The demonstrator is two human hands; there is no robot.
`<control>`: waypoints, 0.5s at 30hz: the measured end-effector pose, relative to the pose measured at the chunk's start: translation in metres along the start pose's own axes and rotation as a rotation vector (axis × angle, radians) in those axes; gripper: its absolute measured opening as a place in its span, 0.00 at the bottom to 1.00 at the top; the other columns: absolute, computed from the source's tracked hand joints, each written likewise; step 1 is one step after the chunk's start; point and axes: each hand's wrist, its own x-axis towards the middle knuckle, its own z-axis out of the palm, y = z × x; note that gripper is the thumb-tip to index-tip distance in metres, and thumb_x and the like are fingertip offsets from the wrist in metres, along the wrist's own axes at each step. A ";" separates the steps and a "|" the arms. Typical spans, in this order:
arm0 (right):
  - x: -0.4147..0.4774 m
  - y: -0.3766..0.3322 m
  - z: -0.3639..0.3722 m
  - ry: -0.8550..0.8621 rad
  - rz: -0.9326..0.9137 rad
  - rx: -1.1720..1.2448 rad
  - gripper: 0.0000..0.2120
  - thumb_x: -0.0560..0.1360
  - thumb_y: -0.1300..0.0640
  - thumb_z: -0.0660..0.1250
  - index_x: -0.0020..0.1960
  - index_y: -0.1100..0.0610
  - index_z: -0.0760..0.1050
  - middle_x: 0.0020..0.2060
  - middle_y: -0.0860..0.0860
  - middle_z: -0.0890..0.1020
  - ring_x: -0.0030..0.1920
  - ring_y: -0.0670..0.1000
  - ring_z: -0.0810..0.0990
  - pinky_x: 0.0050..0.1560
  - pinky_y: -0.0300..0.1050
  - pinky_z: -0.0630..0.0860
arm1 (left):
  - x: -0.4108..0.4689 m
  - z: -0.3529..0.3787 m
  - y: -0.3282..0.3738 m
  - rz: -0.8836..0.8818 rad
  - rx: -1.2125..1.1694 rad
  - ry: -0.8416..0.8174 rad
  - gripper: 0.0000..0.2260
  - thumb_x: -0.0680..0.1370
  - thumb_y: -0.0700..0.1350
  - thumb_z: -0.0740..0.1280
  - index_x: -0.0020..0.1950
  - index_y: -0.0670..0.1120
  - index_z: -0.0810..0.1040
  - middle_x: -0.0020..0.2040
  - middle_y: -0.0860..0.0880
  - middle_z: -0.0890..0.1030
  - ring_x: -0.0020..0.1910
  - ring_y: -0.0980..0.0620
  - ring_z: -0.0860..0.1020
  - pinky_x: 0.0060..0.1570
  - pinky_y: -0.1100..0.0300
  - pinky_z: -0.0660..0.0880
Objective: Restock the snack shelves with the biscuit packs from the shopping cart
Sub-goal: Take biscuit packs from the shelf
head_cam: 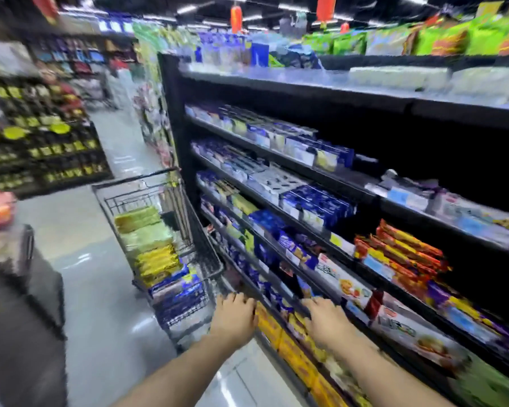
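yellow biscuit packs [272, 327] at the lowest shelf's [266, 343] front edge lie under the left grip [237, 315] and right grip [323, 321], fingers apart, pressing flat. likely straightening the row; next, fetch more from the shopping cart [135, 179].

The cart [202, 254] with biscuit packs [156, 259] in it stands just left of my left hand [237, 314]; the shelves [291, 95] stand above and right of my right hand [325, 321]

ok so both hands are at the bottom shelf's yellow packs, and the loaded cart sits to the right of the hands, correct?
No: the head view shows the cart to the left of the hands, not the right. The rest holds: the left hand and right hand are at the bottom shelf's yellow packs, and the cart is loaded.
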 end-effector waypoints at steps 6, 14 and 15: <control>0.139 -0.151 -0.046 0.051 -0.231 -0.028 0.21 0.79 0.50 0.58 0.72 0.49 0.68 0.65 0.52 0.74 0.67 0.57 0.73 0.62 0.52 0.72 | 0.044 -0.032 -0.167 -0.203 0.006 0.030 0.17 0.82 0.55 0.55 0.66 0.50 0.73 0.64 0.46 0.74 0.67 0.41 0.70 0.69 0.43 0.62; 0.270 -0.270 -0.068 -0.043 -0.407 -0.028 0.25 0.79 0.55 0.58 0.75 0.49 0.64 0.68 0.53 0.73 0.68 0.57 0.72 0.66 0.55 0.70 | 0.086 -0.049 -0.294 -0.394 -0.024 0.061 0.17 0.80 0.57 0.57 0.66 0.51 0.73 0.64 0.47 0.74 0.66 0.42 0.71 0.64 0.47 0.68; 0.286 -0.278 -0.068 -0.050 -0.426 -0.034 0.25 0.79 0.54 0.58 0.76 0.49 0.63 0.69 0.53 0.72 0.69 0.57 0.71 0.66 0.56 0.70 | 0.094 -0.050 -0.308 -0.411 -0.031 0.060 0.17 0.80 0.57 0.57 0.66 0.51 0.73 0.64 0.47 0.74 0.66 0.42 0.71 0.65 0.47 0.67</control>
